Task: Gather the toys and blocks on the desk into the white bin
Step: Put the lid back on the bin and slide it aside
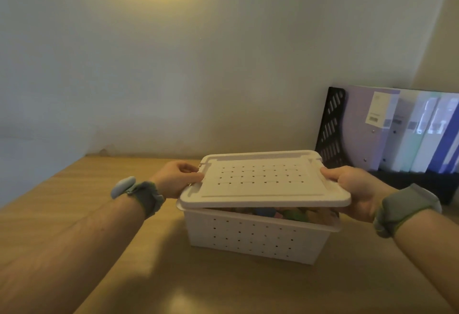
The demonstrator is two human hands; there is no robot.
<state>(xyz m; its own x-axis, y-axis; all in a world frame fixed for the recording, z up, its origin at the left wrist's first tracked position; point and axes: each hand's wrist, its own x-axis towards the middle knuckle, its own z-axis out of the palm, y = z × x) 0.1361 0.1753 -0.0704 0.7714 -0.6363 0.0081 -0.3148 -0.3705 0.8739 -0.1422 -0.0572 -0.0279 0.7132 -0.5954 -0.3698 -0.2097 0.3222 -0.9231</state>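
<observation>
Hovering just above the white bin (253,236), the lid (263,179) is held level-ish by both hands, one at each short end. The left hand (177,177) is curled round the lid's left edge, thumb on top and fingers tucked beneath; the right hand (357,189) grips the right edge in the same way.

The lid's long axis is seen to run left to right, matching the long axis of the bin below it. The lid is not yet seated: its near edge stands apart from the bin's near rim, and through that gap the coloured toys and blocks (285,214) can be made out inside the bin. The far edge is hidden, so it cannot be told whether it rests on the rim.

The bin itself stands on the wooden desk (124,251), right of centre, near a black file rack (331,127) with folders (402,129).

The gathering is judged to be finished, with only closing left. A straight lowering is called for, both ends kept even, since the lid appears slightly offset toward the left and toward the viewer.
</observation>
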